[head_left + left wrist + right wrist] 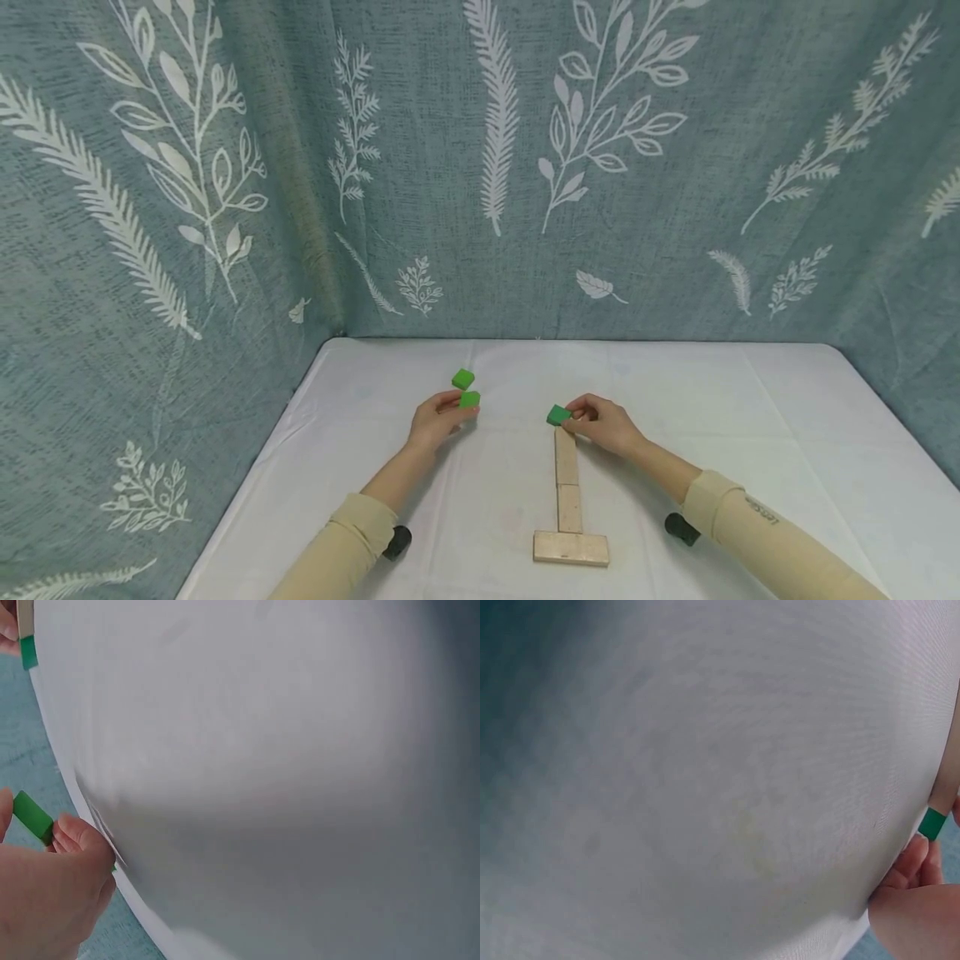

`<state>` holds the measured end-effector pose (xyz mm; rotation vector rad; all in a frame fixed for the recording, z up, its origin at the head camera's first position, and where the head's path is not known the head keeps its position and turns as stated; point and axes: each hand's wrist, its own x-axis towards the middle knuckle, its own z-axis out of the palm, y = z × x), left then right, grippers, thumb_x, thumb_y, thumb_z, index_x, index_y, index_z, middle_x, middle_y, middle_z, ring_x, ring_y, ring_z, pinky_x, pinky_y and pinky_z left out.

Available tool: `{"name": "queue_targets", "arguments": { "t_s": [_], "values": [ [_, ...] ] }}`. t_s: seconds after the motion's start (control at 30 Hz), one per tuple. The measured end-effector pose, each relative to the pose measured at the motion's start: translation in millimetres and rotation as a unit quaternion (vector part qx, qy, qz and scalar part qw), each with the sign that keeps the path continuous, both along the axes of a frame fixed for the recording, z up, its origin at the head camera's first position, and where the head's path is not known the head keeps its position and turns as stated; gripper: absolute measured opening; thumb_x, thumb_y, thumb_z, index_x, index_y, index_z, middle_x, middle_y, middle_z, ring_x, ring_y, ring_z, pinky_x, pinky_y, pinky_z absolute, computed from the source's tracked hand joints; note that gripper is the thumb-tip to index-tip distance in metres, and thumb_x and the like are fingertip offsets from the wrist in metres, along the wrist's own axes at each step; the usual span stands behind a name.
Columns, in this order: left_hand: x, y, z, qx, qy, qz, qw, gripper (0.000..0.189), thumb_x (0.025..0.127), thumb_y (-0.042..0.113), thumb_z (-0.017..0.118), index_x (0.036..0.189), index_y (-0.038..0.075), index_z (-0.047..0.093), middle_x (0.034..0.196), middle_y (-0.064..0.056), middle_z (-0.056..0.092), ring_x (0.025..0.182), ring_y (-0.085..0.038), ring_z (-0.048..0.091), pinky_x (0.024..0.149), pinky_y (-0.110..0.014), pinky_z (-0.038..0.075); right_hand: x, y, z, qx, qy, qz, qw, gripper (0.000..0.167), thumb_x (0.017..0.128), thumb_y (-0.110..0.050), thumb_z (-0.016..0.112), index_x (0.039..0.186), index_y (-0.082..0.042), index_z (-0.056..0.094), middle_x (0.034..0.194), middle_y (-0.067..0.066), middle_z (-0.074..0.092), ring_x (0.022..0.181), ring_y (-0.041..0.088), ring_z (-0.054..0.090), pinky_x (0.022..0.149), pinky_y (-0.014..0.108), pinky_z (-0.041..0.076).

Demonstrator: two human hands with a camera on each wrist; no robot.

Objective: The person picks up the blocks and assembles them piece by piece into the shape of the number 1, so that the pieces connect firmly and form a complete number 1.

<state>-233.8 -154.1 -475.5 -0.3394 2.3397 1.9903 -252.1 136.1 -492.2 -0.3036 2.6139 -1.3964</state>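
My left hand [433, 425] pinches a light green block [469, 400] between thumb and fingers; the left wrist view shows it too. Just beyond it, a second light green block [462, 379] lies on the table. With thumb and fingertips, my right hand [609, 427] holds a darker green block [558, 415] at the far end of a row of wooden blocks. That row has a longer plank [566, 457], a shorter plank [570, 508] and a crosswise plank [572, 548] at the near end. In the right wrist view the dark green block [931, 823] appears against a plank's end.
A white cloth [675, 383] covers the table. Patterned blue-green curtains [450, 167] hang behind it and at both sides. Black wrist cameras stick out under the left sleeve [345, 533] and the right sleeve [757, 525].
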Motion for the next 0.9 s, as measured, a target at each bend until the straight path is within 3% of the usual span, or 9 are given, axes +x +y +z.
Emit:
{"name": "queue_targets", "arguments": {
  "t_s": [0.53, 0.9],
  "values": [
    [7.7, 24.0, 5.0, 0.024, 0.002, -0.041, 0.9989, 0.052, 0.083, 0.016, 0.077, 0.129, -0.001, 0.057, 0.12, -0.014, 0.061, 0.099, -0.019, 0.062, 0.085, -0.033, 0.052, -0.7, 0, 1.3, -0.001, 0.003, -0.001, 1.0, 0.029, 0.089, -0.022, 0.07, 0.111, -0.003, 0.065, 0.09, 0.002, 0.059, 0.079, 0.016, 0.051, 0.068, 0.03, 0.043],
    [12.1, 43.2, 5.1, -0.02, 0.009, -0.079, 0.9966, 0.051, 0.083, 0.018, 0.077, 0.127, -0.002, 0.059, 0.116, -0.013, 0.062, 0.101, -0.022, 0.06, 0.088, -0.036, 0.051, -1.3, 0, 1.4, 0.002, 0.003, -0.001, 1.0, 0.029, 0.089, -0.021, 0.07, 0.111, -0.003, 0.065, 0.09, 0.002, 0.059, 0.079, 0.015, 0.051, 0.068, 0.03, 0.043]
  ]
}}
